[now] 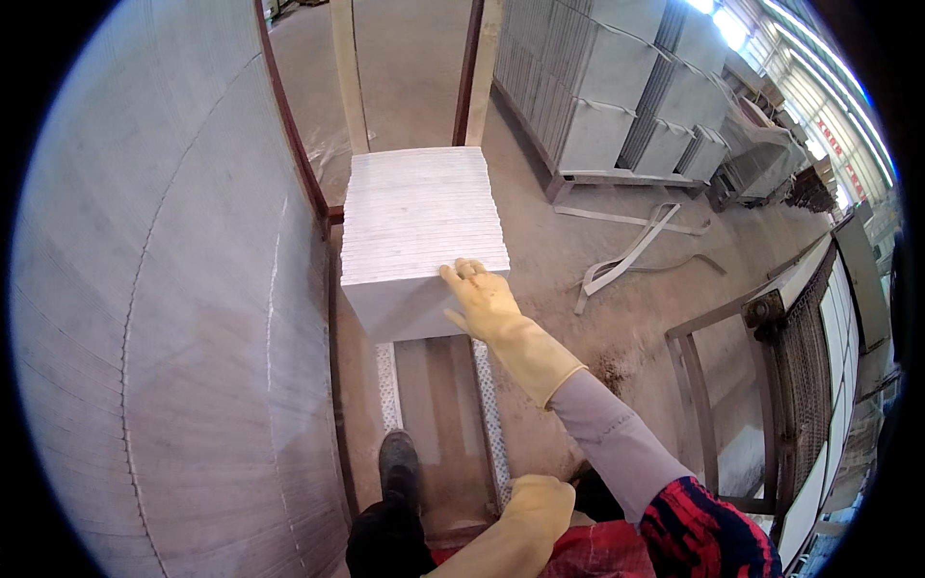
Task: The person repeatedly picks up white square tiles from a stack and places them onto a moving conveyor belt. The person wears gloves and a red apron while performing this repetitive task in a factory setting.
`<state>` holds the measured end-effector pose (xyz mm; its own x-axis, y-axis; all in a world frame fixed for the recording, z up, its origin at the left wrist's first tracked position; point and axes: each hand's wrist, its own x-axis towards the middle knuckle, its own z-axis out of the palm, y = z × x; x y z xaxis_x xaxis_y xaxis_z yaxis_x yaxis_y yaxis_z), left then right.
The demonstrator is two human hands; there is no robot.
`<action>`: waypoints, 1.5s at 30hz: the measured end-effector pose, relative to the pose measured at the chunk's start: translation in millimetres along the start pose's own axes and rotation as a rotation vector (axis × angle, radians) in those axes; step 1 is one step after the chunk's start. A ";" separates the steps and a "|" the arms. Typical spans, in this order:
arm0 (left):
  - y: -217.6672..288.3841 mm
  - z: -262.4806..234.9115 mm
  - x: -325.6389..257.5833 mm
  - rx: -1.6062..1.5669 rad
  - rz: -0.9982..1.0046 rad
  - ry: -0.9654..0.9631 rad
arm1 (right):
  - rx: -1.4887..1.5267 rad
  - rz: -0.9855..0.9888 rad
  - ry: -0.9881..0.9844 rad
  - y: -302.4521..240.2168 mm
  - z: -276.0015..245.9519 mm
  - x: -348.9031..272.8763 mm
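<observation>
Upright pale slabs (419, 212) stand packed face to face in a row ahead of me, with thin edges upward and a smooth grey face toward me. On the top front right edge of that row lies my right hand (482, 301), in a yellow rubber glove. Its fingers are stretched and apart, the thumb down against the front face, grasping nothing. My left hand (541, 503), gloved in the same yellow, is bent in close to my body at the bottom. Its fingers are turned away and hidden. The slabs rest on two light speckled rails (489, 414).
A tall wall of grey slabs (202, 289) fills the left. Wooden posts (349, 77) rise behind the row. Strapped slab stacks (607, 96) stand on a pallet at far right. Loose pale strips (631, 255) lie on the floor. A metal frame (703, 414) stands right; my boot (398, 467) is between.
</observation>
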<state>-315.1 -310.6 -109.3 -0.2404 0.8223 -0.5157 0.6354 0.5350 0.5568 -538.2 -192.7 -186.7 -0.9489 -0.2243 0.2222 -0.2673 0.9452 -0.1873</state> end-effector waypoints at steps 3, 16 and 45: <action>-0.1 -2.5 -1.3 0.005 -0.024 -0.005 | -0.004 0.031 -0.024 0.4 -1.5 3.2; -0.7 -12.3 -3.9 -0.066 -0.035 -0.109 | 0.009 -0.010 0.048 7.7 8.5 8.6; -9.7 -27.1 -6.3 -0.137 -0.142 0.001 | 0.409 0.496 -0.774 -36.4 -25.4 -143.2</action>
<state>-339.6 -315.8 -93.7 -0.3213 0.7372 -0.5943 0.4892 0.6666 0.5625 -388.3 -188.9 -187.4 -0.7778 -0.0572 -0.6260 0.2888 0.8520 -0.4366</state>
